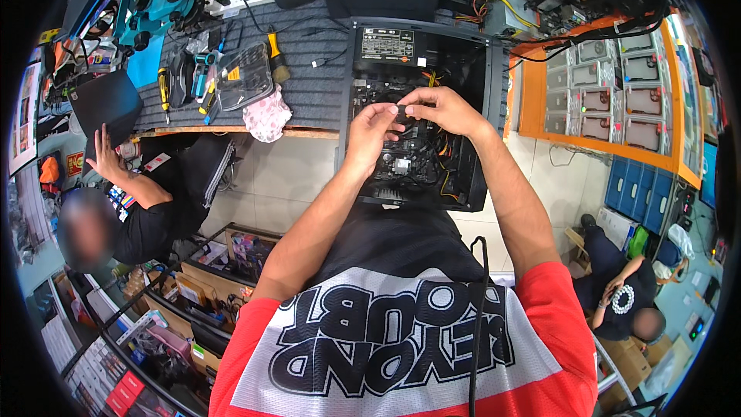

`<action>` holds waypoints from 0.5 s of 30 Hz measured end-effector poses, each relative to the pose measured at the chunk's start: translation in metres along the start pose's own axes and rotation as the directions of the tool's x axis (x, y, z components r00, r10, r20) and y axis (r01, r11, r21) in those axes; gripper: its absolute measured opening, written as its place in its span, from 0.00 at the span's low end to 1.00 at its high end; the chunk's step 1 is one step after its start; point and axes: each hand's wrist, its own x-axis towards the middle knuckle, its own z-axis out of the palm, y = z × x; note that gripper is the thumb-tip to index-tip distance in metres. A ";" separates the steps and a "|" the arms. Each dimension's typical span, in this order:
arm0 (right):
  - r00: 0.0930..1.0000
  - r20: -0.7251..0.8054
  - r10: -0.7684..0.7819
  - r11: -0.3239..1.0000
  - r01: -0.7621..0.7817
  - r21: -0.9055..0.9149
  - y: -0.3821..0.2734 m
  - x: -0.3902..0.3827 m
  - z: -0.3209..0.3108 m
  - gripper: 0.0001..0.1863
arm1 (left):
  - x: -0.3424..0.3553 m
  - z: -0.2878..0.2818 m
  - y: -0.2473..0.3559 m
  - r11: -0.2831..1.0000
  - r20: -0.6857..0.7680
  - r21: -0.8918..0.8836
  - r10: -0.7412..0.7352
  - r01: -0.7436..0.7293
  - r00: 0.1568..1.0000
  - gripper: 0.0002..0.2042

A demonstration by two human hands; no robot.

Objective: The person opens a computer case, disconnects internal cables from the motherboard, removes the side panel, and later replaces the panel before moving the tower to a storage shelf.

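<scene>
The person wears a short-sleeved jersey point(401, 340), red at the sleeves and shoulders, with a white band of bold black lettering and a black panel above. Both forearms are bare. A thin black cable point(480, 316) hangs down the chest.

The shirt point(401, 355) is showing red with a white band and big black letters. The computer case point(421, 108) is looking black inside, with yellow and orange wires point(446, 156). The cloth point(266, 114) is looking pink with little spots. The shelf point(532, 100) is glowing orange.
</scene>
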 end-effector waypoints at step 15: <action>0.966 -0.124 -0.228 0.544 0.020 -0.839 0.011 0.107 0.064 0.11 | -0.085 -0.023 0.046 0.667 0.264 0.582 0.387 -0.465 0.884 0.20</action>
